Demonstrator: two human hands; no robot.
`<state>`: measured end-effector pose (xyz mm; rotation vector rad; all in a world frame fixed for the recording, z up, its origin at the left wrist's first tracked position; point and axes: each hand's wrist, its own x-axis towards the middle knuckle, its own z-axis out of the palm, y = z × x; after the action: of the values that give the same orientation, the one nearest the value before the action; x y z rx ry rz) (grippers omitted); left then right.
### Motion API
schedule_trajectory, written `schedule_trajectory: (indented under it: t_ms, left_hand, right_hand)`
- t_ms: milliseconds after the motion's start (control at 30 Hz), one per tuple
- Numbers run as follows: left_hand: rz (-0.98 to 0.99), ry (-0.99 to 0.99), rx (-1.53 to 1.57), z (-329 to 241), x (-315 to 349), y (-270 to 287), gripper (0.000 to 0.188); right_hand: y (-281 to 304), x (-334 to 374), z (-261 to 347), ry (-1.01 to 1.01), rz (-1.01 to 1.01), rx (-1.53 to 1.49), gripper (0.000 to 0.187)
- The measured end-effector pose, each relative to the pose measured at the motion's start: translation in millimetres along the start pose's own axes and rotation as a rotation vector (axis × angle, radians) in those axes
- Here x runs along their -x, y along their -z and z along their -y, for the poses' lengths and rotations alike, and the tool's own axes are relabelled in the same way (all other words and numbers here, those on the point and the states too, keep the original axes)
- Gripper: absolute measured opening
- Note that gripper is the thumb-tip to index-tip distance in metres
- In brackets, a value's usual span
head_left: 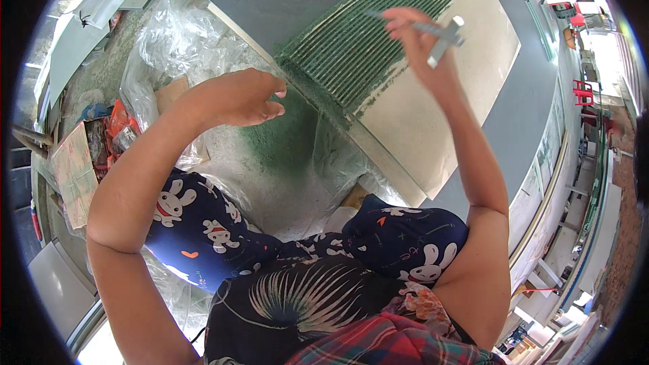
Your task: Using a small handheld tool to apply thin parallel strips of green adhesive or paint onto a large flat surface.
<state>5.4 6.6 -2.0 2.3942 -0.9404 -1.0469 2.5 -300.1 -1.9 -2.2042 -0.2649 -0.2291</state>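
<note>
My right hand (pixel 433 57) is raised over the panel, closed around a T-shaped grey tool (pixel 446 42). Its pale crossbar sticks out on the right, and a thin dark part reaches past the fingers on the left; motion blur hides its exact kind. Beneath lies a beige panel (pixel 466 88) with a band of parallel grooves (pixel 358 40) coated in green dust or shavings. My left hand (pixel 247 98) hovers left of the panel's near edge, fingers loosely curled, thumb apart, with nothing visible in it.
The panel rests on a larger grey board (pixel 270 3). Green dust (pixel 280 125) covers the floor below its edge. Crumpled clear plastic (pixel 176 40) spreads at the left, near an open cardboard box (pixel 74 169) of scraps. A red stool (pixel 582 92) stands far right.
</note>
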Motion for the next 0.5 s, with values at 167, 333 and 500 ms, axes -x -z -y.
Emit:
schedule_trajectory:
  t_ms: [167,333,500]
  left_hand:
    - [0.034,0.057,0.011,-5,-1,4,0.041]
    - [0.027,0.062,0.013,1,-6,-1,0.042]
    - [0.060,0.099,0.023,1,-8,0,0.043]
  right_hand:
    - [51,-42,-78,0.000,-0.196,0.058,0.028]
    - [66,-63,-125,-0.076,-0.285,0.182,0.030]
    - [64,-73,-149,0.018,-0.298,0.258,0.030]
